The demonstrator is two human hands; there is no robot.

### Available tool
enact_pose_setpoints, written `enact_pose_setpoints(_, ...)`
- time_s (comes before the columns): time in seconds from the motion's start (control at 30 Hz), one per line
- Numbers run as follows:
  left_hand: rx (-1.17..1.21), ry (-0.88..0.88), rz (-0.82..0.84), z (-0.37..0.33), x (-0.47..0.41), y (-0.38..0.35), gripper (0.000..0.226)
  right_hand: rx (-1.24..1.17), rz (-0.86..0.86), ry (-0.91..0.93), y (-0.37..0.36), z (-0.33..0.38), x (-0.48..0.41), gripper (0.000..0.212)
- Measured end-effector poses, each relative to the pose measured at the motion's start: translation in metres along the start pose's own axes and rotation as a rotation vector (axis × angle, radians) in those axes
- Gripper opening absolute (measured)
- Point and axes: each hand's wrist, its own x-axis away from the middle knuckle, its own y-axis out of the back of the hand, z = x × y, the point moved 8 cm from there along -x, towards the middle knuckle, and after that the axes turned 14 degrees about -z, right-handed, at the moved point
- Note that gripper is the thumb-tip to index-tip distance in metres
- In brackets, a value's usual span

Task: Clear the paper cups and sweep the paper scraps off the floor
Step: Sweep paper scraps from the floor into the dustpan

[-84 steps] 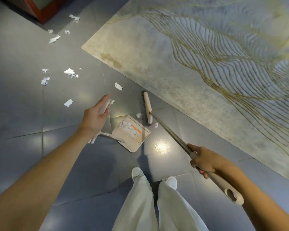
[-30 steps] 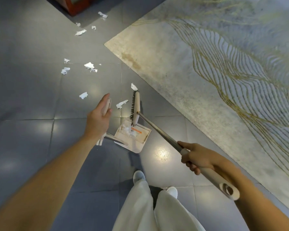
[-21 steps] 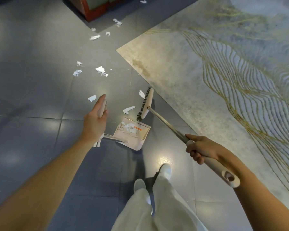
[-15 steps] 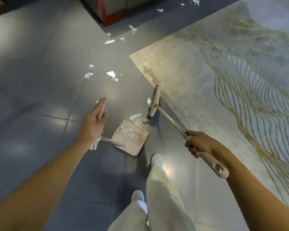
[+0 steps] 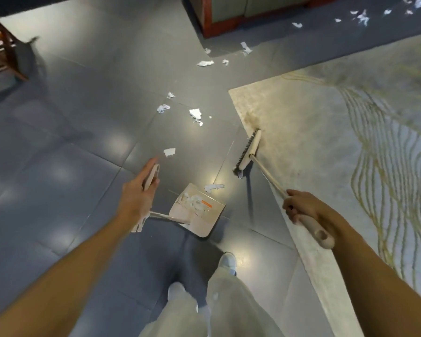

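On the floor (image 5: 83, 142), broom (image 5: 250, 148) now reaches rug (image 5: 326, 142); left hand (image 5: 136, 198) fingers (image 5: 150, 167) grip dustpan (image 5: 202, 217), right hand (image 5: 299, 206) broom.

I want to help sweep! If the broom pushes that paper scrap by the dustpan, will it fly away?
The paper scrap looks thin and crumpled, so probably light and floppy; a fast broom stroke might flick it away. It lies right beside the dustpan, so a gentle push should slide it in.
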Motion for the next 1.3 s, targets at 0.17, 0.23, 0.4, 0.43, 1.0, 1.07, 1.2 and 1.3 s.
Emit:
enact_pose_setpoints(0.17,-0.016,-0.001,0.015,0.000,0.001,-0.006,0.048,0.113,0.012,0.001,0.016,0.007,-0.002,0.030)
enact_pose_setpoints(0.23,-0.010,0.001,0.028,0.001,-0.003,-0.007,0.047,0.277,-0.014,0.099,0.012,0.008,0.000,0.033)
enact_pose_setpoints(0.4,0.018,0.002,0.050,0.000,-0.010,-0.008,0.047,0.477,0.002,0.163,-0.026,0.003,0.005,0.030)
enact_pose_setpoints(0.43,0.017,-0.002,0.061,0.000,-0.011,-0.009,0.048,0.493,0.019,0.163,-0.038,0.003,0.008,0.033)
enact_pose_setpoints(1.0,-0.046,-0.169,0.147,0.017,-0.046,0.014,0.050,0.536,0.225,0.197,-0.126,0.028,0.150,0.052)
enact_pose_setpoints(1.07,-0.022,-0.154,0.128,0.022,-0.051,0.027,0.049,0.513,0.206,0.196,-0.123,0.038,0.156,0.055)
enact_pose_setpoints(1.2,0.001,-0.121,0.106,0.032,-0.062,0.054,0.048,0.434,0.157,0.178,-0.123,0.065,0.155,0.067)
enact_pose_setpoints(1.3,0.014,-0.082,0.087,0.044,-0.078,0.072,0.047,0.365,0.138,0.141,-0.126,0.089,0.144,0.069)
